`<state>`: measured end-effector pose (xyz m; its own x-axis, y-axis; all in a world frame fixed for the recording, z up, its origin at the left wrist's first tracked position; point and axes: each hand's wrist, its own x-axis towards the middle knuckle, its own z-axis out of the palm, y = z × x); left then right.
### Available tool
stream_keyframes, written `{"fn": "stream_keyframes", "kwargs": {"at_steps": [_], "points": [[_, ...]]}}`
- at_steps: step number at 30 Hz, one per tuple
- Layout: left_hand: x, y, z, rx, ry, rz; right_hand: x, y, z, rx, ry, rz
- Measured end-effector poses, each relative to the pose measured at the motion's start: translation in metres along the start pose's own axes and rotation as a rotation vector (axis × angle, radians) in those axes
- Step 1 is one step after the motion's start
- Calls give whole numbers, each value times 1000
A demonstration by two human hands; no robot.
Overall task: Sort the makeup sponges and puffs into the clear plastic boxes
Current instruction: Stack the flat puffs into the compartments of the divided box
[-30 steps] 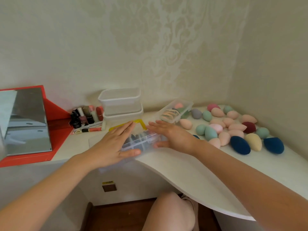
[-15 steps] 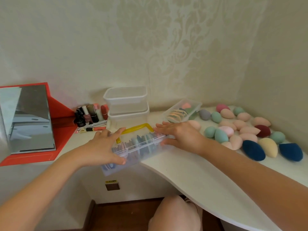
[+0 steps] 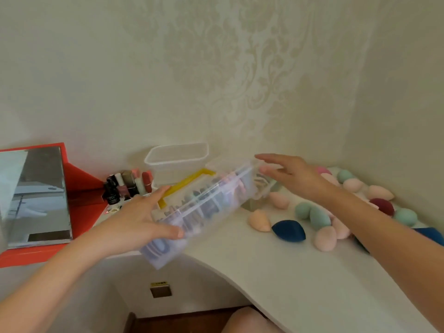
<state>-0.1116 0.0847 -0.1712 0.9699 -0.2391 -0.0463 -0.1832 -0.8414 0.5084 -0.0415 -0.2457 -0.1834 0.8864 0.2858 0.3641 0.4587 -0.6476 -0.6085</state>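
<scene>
Box [image 3: 204, 207] now raised off desk [image 3: 276, 272], left hand [image 3: 129, 222] gripping near end, right hand [image 3: 298, 179] spread flat against far end

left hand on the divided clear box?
Touching. Head view: left hand grips the divided clear box, thumb across its front wall.

a long clear plastic divided box with a yellow handle [image 3: 211, 207] hangs tilted above the near edge of the white curved table [image 3: 276, 272], its far right end higher. the left hand [image 3: 134, 219] holds its near left end, thumb along the front. the right hand [image 3: 293, 176] meets the far right end with straight, spread fingers. egg-shaped sponges [image 3: 319, 217] lie on the right, and stacked clear plastic tubs [image 3: 176, 162] stand by the far wall.
</scene>
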Motion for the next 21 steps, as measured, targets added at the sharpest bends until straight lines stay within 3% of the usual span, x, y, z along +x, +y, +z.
{"fn": "stream_keyframes", "kwargs": {"at_steps": [2, 4, 7, 11, 16, 21], "points": [[10, 15, -14, -92, 32, 1, 18, 22, -22, -278, -29, 62], [24, 25, -26, -132, 74, -2, 37, 41, -26, -532, -221, 32], [45, 33, -38, -149, 157, -9, 72, 63, -7, -677, -478, 7], [68, 46, -49, -150, 221, -4, 105, 80, 16, -883, -648, -41], [95, 61, -58, -156, 236, 11, 114, 74, 7, -791, -748, -19], [118, 74, -53, -221, 247, 47, 109, 86, -11, -740, -683, 116]]}}
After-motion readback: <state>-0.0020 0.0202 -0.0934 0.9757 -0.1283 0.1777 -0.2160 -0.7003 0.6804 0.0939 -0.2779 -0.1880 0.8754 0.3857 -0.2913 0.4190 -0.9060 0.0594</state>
